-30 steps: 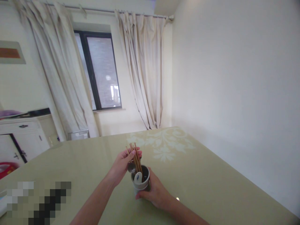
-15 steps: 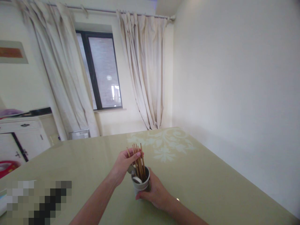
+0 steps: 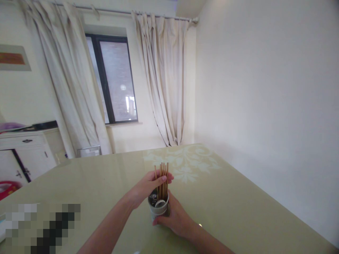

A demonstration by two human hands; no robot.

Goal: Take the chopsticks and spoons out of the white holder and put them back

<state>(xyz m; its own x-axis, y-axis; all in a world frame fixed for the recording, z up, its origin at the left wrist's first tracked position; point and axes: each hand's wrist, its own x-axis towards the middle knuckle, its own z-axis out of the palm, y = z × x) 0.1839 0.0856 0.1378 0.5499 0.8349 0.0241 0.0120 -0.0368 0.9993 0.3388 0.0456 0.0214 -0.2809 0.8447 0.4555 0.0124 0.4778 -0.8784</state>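
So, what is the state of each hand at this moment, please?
Left hand: closed, holding the chopsticks.
Right hand: closed around the cup.

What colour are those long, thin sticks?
The long, thin sticks are golden brown, as the head view shows.

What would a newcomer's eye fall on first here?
Probably the thin brown wooden-looking chopsticks bunched in the left hand, standing in a round grey cup that the right hand grips, low in the centre. Behind, the dark-framed glass window stands out left of centre, between long cream cloth curtains.
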